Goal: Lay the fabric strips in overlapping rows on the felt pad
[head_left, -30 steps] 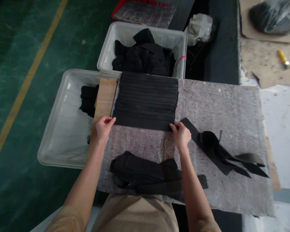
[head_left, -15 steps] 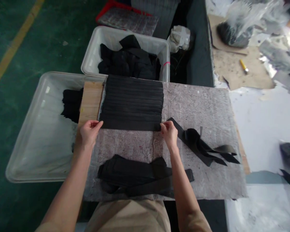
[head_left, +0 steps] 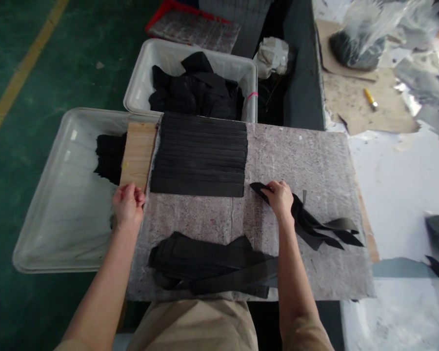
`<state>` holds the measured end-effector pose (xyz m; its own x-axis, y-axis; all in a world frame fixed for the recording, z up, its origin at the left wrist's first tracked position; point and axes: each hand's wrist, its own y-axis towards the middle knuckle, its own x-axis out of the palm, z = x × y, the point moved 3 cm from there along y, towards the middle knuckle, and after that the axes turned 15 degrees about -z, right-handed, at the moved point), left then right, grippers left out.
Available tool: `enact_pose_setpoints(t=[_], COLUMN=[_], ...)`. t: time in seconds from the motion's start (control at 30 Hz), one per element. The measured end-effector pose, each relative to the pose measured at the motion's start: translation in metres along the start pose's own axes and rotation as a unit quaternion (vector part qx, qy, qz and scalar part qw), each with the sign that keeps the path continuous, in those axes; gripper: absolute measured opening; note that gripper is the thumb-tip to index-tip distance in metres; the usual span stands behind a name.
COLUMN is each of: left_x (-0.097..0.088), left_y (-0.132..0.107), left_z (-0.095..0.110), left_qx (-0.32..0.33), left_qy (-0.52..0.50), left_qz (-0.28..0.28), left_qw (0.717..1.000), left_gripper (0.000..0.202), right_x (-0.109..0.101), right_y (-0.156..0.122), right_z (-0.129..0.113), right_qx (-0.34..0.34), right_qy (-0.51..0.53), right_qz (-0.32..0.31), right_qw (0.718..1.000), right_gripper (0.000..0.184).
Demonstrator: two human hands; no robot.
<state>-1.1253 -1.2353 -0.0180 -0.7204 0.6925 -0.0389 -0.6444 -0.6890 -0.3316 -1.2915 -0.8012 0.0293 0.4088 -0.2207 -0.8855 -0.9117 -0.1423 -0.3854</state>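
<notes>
Right hand (head_left: 280,197) is down on the grey felt-covered surface (head_left: 307,151). Its fingers (head_left: 271,188) are curled closed over the end of a loose black fabric strip (head_left: 259,187). The tip of that strip pokes out to the left past the knuckles. The rest runs right, under the hand, into a splayed tangle of black fabric strips (head_left: 314,226) lying just beside the wrist.

Left hand (head_left: 128,204) sits over at the left edge of the surface, just below the pale wooden board (head_left: 137,151). Its fingers (head_left: 137,196) are bent in loosely, and whether they have hold of anything I cannot tell from here.

Between the two hands and further back lies a neat flat row of black fabric strips (head_left: 201,156). They are laid side by side and overlapping, the near edge straight, with neither hand touching them. Close in by the person's body there's a heaped bundle of black fabric strips (head_left: 205,261), and the right forearm crosses over its right end.

Off the left side of the surface stands a large white plastic tub (head_left: 58,204) with a few dark fabric pieces (head_left: 109,156) tucked against the board. Behind the surface, a second white plastic tub (head_left: 141,73) is piled with black fabric (head_left: 197,90). Far right, well apart from both hands, a yellow-handled tool (head_left: 369,99) rests on a sheet of brown cardboard (head_left: 354,114).
</notes>
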Motion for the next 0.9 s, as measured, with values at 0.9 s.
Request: enact_pose_setpoints(t=[0.9], left_x=[0.008], left_y=[-0.040], left_z=[0.019], left_qx=[0.007], left_qy=[0.233], left_qz=[-0.207], left_qw=[0.950], left_gripper=[0.028], right_x=[0.039], right_y=[-0.033], right_z=[-0.039], right_qx=[-0.157], right_qy=[0.189], right_qz=[-0.217], right_qw=[0.945], right_gripper=[0.023])
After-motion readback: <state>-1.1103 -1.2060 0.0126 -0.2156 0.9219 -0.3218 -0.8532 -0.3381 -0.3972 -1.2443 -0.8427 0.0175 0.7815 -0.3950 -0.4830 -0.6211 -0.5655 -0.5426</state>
